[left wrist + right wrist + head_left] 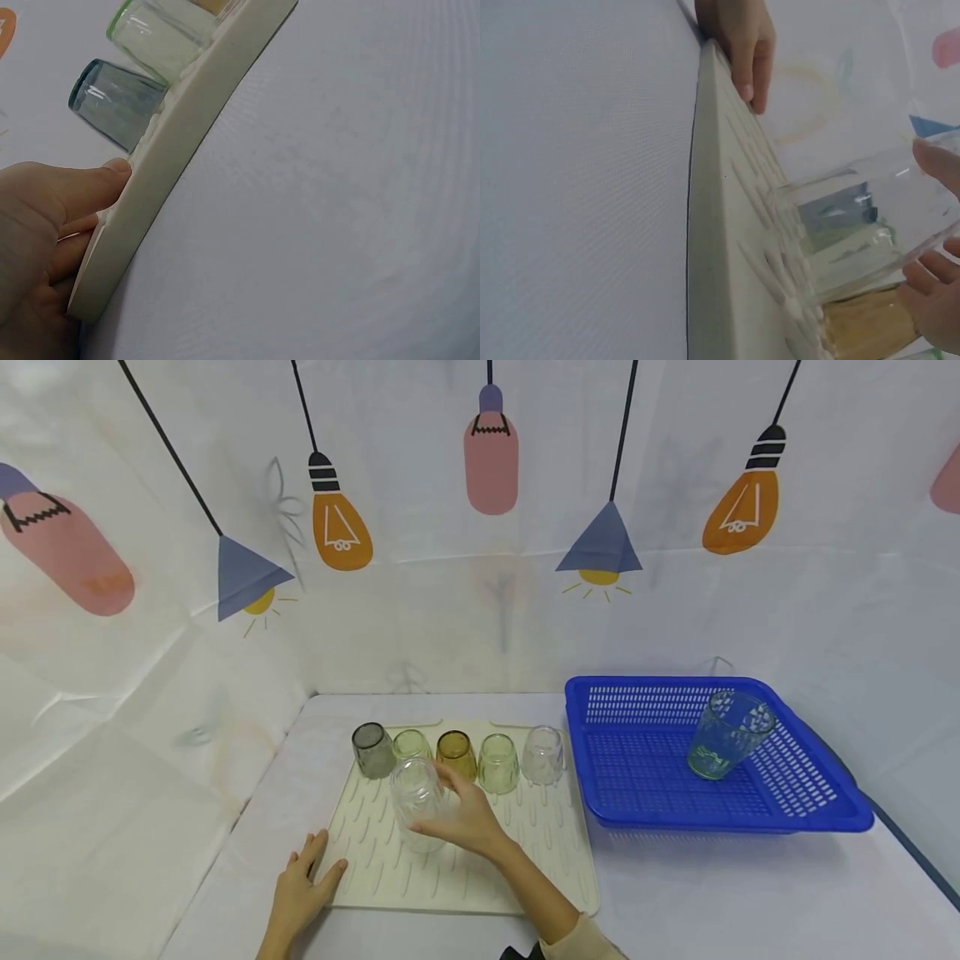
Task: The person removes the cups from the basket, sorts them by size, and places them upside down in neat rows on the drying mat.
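My right hand [468, 814] holds a tall clear glass [417, 793] between thumb and fingers, over the left middle of a cream ridged drying tray [525, 868]. In the right wrist view the lower end of that glass [840, 240] is at the ridges; I cannot tell whether it bears its weight there. The left hand [298, 889] rests at the front left corner of the tray, its thumb [97, 187] on the front edge. Behind the held glass, along the tray's back, stand a grey glass [373, 752], two light green glasses [498, 766], an amber glass [457, 752] and a clear tumbler [543, 756].
To the right of the tray stands a blue plastic basket [630, 814] with slotted walls. Inside it a tall greenish clear glass [726, 739] leans to the right. A white sheet [420, 635] printed with lamps hangs behind the white-covered table [675, 902].
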The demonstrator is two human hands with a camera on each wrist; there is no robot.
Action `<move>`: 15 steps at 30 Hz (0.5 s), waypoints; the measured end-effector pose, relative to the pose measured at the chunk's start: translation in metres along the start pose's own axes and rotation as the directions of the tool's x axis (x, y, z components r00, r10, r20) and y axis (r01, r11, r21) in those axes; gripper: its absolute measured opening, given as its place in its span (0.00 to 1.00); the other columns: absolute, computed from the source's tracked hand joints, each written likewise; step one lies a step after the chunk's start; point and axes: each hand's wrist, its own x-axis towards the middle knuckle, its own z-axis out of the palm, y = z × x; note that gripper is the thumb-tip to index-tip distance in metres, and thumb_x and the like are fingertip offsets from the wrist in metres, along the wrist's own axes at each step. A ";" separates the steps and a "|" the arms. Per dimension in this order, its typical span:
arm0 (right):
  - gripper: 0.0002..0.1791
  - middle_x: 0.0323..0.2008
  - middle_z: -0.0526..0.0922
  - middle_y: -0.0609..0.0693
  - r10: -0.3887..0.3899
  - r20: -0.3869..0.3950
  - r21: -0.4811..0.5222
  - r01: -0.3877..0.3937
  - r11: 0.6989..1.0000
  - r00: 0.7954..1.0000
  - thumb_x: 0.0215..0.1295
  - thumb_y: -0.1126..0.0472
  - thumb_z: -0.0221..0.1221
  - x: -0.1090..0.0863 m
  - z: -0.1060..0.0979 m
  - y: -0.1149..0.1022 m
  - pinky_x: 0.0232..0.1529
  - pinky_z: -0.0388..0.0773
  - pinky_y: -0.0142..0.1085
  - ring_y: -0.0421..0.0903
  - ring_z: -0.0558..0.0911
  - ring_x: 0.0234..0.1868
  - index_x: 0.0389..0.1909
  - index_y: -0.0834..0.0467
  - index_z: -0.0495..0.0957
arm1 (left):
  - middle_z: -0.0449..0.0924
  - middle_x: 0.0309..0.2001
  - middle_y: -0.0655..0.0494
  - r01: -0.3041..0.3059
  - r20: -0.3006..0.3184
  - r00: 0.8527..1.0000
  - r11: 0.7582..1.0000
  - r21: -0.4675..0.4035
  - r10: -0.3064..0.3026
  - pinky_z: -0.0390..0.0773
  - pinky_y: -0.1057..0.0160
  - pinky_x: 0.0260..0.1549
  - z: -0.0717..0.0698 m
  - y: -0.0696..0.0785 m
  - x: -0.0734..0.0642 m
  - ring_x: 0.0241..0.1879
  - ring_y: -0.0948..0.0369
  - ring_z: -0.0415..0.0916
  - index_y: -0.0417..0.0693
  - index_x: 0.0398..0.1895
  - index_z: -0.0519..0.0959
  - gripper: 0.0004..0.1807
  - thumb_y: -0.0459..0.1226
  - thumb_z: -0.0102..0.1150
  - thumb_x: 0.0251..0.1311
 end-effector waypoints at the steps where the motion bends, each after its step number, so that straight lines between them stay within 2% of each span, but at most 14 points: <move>1: 0.45 0.58 0.76 0.53 -0.016 -0.001 -0.014 0.016 1.000 1.000 0.43 0.53 0.74 -0.003 -0.003 0.000 0.58 0.72 0.51 0.51 0.75 0.59 0.64 0.59 0.66 | 0.70 0.52 0.25 -0.001 0.000 1.000 1.000 -0.002 0.001 0.62 0.31 0.51 0.001 0.000 0.000 0.55 0.32 0.65 0.21 0.53 0.69 0.31 0.32 0.66 0.47; 7: 0.43 0.59 0.73 0.62 -0.103 -0.014 -0.151 0.099 0.983 0.995 0.47 0.53 0.72 -0.019 -0.033 -0.020 0.59 0.71 0.53 0.57 0.72 0.61 0.62 0.68 0.66 | 0.71 0.51 0.25 -0.014 -0.009 1.000 1.000 0.002 0.014 0.62 0.30 0.50 0.002 0.000 0.000 0.54 0.31 0.65 0.21 0.53 0.70 0.30 0.31 0.66 0.47; 11: 0.40 0.57 0.75 0.62 -0.154 -0.024 -0.197 0.147 0.969 0.988 0.49 0.56 0.71 -0.028 -0.061 -0.034 0.56 0.75 0.48 0.56 0.75 0.57 0.61 0.68 0.67 | 0.71 0.51 0.25 -0.023 -0.022 0.999 1.000 0.021 0.023 0.63 0.30 0.50 0.003 -0.001 0.000 0.54 0.32 0.66 0.21 0.52 0.70 0.30 0.31 0.67 0.46; 15: 0.37 0.53 0.78 0.61 -0.198 -0.058 -0.211 0.182 0.960 0.978 0.49 0.61 0.71 -0.037 -0.090 -0.035 0.53 0.78 0.42 0.54 0.78 0.53 0.59 0.69 0.68 | 0.71 0.52 0.25 -0.012 -0.015 1.000 0.999 0.034 0.012 0.62 0.30 0.51 0.004 -0.003 0.000 0.54 0.32 0.66 0.20 0.52 0.70 0.30 0.31 0.67 0.47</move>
